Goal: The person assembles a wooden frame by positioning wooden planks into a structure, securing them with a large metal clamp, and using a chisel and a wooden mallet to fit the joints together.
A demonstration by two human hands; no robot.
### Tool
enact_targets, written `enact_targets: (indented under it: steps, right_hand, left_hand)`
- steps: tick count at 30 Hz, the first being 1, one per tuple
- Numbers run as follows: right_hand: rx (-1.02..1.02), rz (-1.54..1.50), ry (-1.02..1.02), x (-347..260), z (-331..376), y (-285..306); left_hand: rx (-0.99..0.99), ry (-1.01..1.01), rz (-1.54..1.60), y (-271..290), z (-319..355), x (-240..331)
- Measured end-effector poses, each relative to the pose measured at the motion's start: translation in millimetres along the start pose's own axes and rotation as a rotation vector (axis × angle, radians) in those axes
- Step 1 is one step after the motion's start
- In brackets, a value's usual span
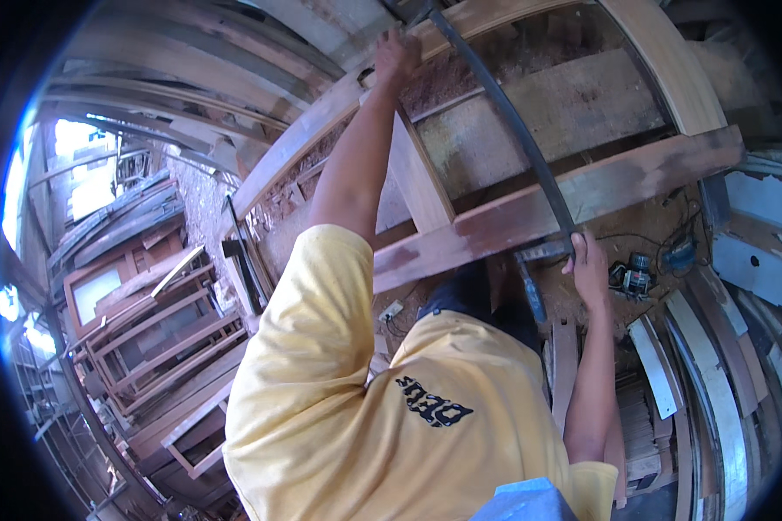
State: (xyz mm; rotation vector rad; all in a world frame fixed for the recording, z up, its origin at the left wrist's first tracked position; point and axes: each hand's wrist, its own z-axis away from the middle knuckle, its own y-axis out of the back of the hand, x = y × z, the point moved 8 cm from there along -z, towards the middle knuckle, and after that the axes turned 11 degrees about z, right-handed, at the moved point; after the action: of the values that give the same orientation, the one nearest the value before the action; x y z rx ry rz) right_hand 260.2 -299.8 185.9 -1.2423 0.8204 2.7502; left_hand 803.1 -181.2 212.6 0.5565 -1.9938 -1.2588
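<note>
A long dark metal bar clamp [517,130] lies across a wooden frame [573,191], from its far rail to past its near rail. My right hand [589,265] is closed around the near end of the bar, just in front of the near rail. Stretched out to the far rail, my left hand [397,56] has its fingers curled, close to the clamp's far end; what they grip is hidden. Beside the clamp's near end hangs a blue handle [532,293]; whether it belongs to the clamp is unclear.
Stacked boards [226,69] lie beyond the frame at the far left. A pile of wooden frames [161,321] stands at the left. On the floor at the right are a power tool [636,276] with cables and several upright planks [708,365]. A white panel [760,208] leans at the far right.
</note>
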Motion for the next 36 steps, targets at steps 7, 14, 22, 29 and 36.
enact_targets:
  steps: [7,14,22,29,36]
  right_hand:
    - [0.016,0.032,-0.043,-6.5,-3.7,1.0]
    - [-0.102,0.154,-0.106,-8.2,-5.1,1.3]
    - [-0.115,0.273,-0.125,-2.9,-7.7,-0.1]
    - [0.702,0.355,-0.122,-12.7,85.4,8.8]
    - [0.534,-0.178,-0.206,3.2,46.5,-77.4]
  left_hand:
    - [-0.486,0.352,0.309,-84.2,-63.2,-87.9]
    - [-0.662,0.450,0.635,-122.0,-72.4,-103.7]
    - [-0.768,0.624,0.899,-118.3,-63.6,-97.8]
    - [-0.713,0.515,0.763,-117.0,-73.3,-118.3]
    - [-0.738,0.349,0.617,-143.8,-86.4,-113.8]
